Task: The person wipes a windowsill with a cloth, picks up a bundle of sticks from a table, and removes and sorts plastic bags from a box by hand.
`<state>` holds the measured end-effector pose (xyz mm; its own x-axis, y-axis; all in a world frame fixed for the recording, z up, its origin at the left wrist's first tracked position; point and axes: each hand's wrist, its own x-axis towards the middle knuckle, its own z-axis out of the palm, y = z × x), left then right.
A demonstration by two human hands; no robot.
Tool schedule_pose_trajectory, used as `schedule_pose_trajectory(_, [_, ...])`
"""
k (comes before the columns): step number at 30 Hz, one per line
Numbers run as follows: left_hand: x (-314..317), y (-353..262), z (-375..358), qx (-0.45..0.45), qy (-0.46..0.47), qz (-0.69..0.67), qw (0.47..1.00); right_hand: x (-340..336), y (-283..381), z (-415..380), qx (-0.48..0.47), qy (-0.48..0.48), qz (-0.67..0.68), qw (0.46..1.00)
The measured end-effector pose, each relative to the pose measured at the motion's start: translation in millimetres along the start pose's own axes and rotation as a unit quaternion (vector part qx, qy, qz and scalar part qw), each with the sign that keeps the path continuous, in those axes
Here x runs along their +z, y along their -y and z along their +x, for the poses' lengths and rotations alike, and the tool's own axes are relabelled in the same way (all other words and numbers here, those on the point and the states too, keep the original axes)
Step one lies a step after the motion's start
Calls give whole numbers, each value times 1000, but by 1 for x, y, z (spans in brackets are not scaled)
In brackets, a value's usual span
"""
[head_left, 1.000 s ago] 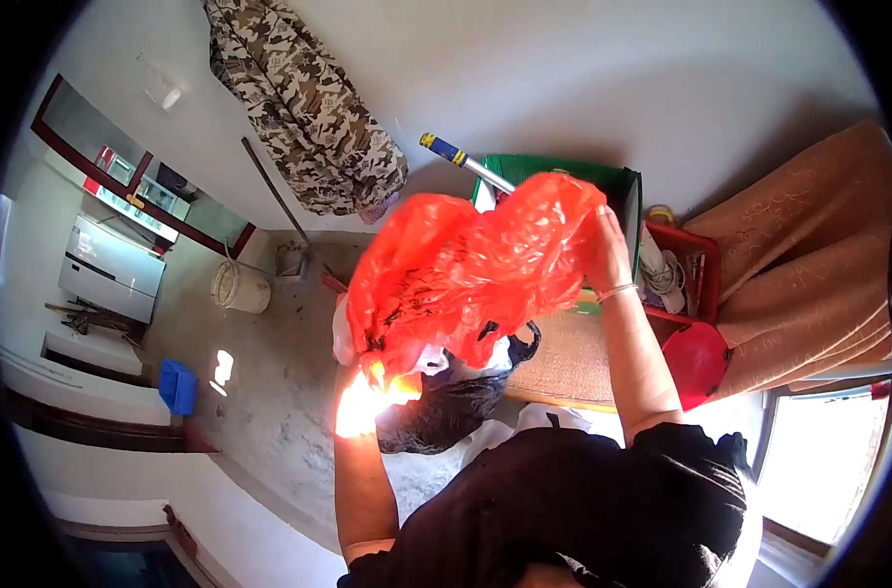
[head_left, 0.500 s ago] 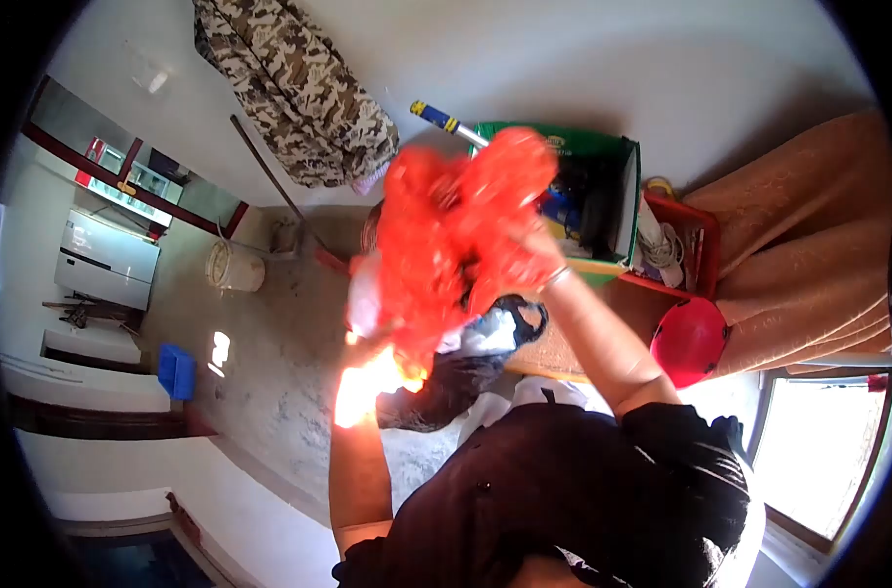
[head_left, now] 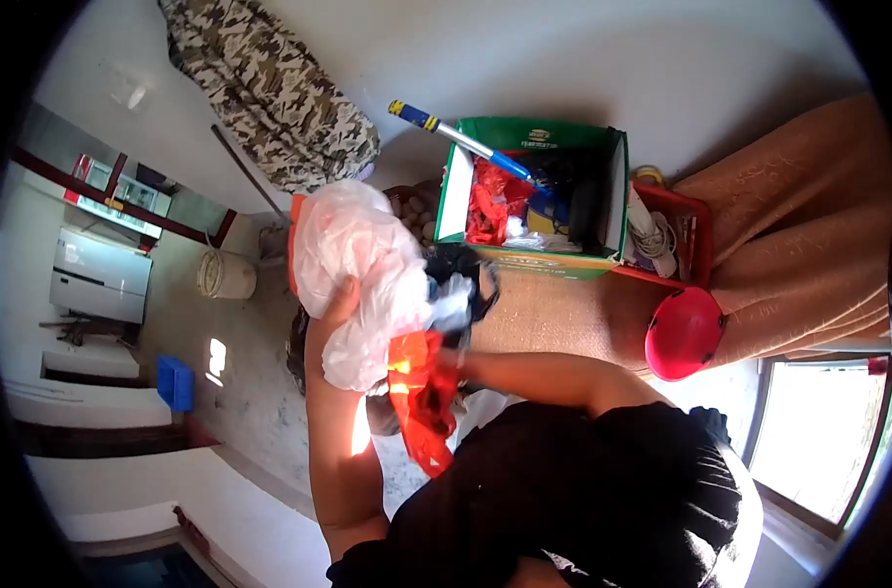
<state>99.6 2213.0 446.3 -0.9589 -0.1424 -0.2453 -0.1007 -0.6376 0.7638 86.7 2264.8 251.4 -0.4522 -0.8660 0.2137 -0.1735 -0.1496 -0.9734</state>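
My left hand (head_left: pixel 340 306) grips a puffed-up white plastic bag (head_left: pixel 362 255), its thumb pressed against the near side. A strip of red (head_left: pixel 296 245) shows behind the white bag's far edge. Just to the right, a crumpled red plastic bag (head_left: pixel 421 402) hangs in front of my body, partly in bright sunlight. My right hand (head_left: pixel 448 365) is closed at the red bag's upper edge; it is dark and slightly blurred, its fingers mostly hidden. Black plastic (head_left: pixel 460 269) and pale blue-white plastic (head_left: pixel 451 304) lie beyond the hands.
A green cardboard box (head_left: pixel 539 260) holds red plastic, dark items and a blue-handled pole (head_left: pixel 465 142). Beside it are a red crate (head_left: pixel 702 245) with a cable and a red bowl-shaped item (head_left: pixel 683 333). A bucket (head_left: pixel 225 274) and a blue bin (head_left: pixel 174 382) stand on the floor.
The red bundle, earlier raised between both hands, has come down toward my body at my right hand. The white bag now shows fully in my left hand.
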Motion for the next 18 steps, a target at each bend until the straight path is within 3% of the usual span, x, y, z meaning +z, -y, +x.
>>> schedule_pose_trajectory(6, [35,-9,-5,35,51,8,998,33,-35,23,3,167,-197,966])
schedule_pose_trajectory(12, [-13,-17,-20,105,-74,73,989,-19,-48,14,44,273,-291,916])
schedule_pose_trajectory(16, [-53,-4,-22,59,-89,-18,994,-79,-10,-2,42,275,-266,923])
schedule_pose_trajectory(18, [-88,8,-16,-14,-109,-59,992,-126,10,-13,41,201,-143,968])
